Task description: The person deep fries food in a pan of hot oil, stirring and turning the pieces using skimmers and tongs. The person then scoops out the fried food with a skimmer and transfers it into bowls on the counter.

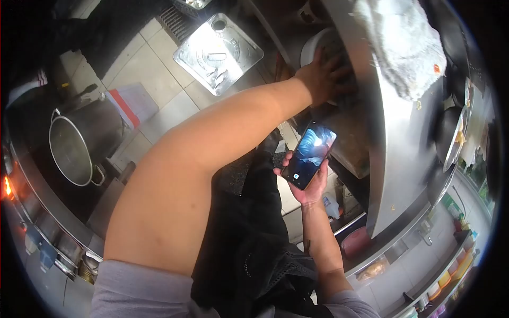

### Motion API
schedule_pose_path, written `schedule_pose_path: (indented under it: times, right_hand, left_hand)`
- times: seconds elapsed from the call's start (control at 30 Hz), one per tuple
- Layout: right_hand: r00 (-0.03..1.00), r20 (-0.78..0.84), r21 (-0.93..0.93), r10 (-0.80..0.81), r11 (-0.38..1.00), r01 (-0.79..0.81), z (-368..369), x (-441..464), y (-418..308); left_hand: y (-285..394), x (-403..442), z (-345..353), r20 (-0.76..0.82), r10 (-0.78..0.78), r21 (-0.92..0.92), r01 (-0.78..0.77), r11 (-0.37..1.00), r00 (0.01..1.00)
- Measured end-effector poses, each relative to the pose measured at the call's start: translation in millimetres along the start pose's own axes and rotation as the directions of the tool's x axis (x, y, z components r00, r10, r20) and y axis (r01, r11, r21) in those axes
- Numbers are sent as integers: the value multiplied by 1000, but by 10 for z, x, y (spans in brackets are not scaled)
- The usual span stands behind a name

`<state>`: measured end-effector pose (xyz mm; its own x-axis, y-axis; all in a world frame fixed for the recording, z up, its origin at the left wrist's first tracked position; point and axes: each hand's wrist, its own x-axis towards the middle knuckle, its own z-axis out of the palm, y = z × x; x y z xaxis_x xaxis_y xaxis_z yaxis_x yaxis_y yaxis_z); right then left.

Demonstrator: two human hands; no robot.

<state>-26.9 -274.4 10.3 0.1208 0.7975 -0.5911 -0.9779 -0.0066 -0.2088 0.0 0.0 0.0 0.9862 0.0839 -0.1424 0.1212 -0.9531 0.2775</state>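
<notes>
In the head view my left hand (pixel 326 79) reaches across to the dark space beneath the steel counter (pixel 395 159). Its fingers are spread over a round, pale-rimmed object (pixel 313 50); shadow hides whether they touch it. My right hand (pixel 310 193), palm up, grips a smartphone (pixel 310 153) whose screen is lit with a blue swirling picture. Behind the phone, under the counter, a brownish bulky thing (pixel 347 140) sits in shade. On the counter's top lies a crumpled greyish-white cloth (pixel 403 45).
A square metal tin (pixel 217 53) is on the tiled floor (pixel 148 63). To the left stands a large steel pot (pixel 71 153) with handles. Flames (pixel 8 186) burn at the far left edge. Several containers line a shelf (pixel 440 281) at lower right.
</notes>
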Motion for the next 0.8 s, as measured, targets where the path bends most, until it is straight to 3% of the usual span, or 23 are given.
schedule_pose_path:
  times: [0.07,0.13,0.17,0.2,0.23,0.3,0.33,0.37,0.4,0.43,0.47,0.5,0.6,0.67,0.73,0.8]
  right_hand:
    - [998,-33,44,53,998,-51,47,126,137]
    - [999,-39,-66,20,998,-23,330,-79,-186]
    - [1000,2,-139,31,990,-30,425,-12,-181]
    - [998,-57,-235,16,972,-28,619,61,-190]
    - [999,-51,-239,6,971,-17,637,119,-264]
    - [999,-38,-297,3,955,-14,670,264,-410]
    - [989,-143,-208,-26,978,-5,751,329,-483]
    - [975,-181,-279,-132,957,78,698,441,-586]
    - [876,-419,-282,-238,951,124,809,576,-651]
    - [710,-628,-291,-318,942,165,916,717,-702]
    - [824,-391,-268,-410,907,324,715,898,-838]
    - [860,-131,-199,-493,863,465,498,1016,-943]
    - [806,-272,-276,-526,845,459,577,1064,-888]
    - [852,-382,-222,-357,931,291,532,789,-722]
    - [889,-358,-447,-287,888,107,332,396,-441]
    - [914,-378,-590,-147,799,-115,713,-108,-235]
  left_hand:
    - [-76,14,245,-172,-67,121,89,989,983]
    - [153,287,-106,-159,-69,45,77,996,985]
    - [82,280,-282,-199,-68,-174,33,984,978]
    - [32,278,-413,-239,-77,-379,-20,925,968]
    - [11,330,-484,-285,-91,-492,-64,868,954]
    - [3,445,-535,-316,-111,-550,-86,831,942]
    - [-2,505,-528,-316,-117,-547,-80,833,941]
    - [3,557,-512,-308,-123,-540,-67,839,944]
    - [12,583,-498,-296,-127,-524,-50,850,947]
    - [15,592,-482,-281,-130,-511,-33,859,951]
    - [21,589,-471,-270,-134,-496,-19,868,953]
    - [35,592,-461,-260,-138,-483,-5,875,956]
    - [65,563,-411,-237,-155,-427,41,903,959]
    - [95,499,-304,-221,-180,-381,85,920,958]
    - [137,348,-49,-183,-220,-313,156,937,958]
    - [237,-185,-328,-220,-235,-309,161,937,947]
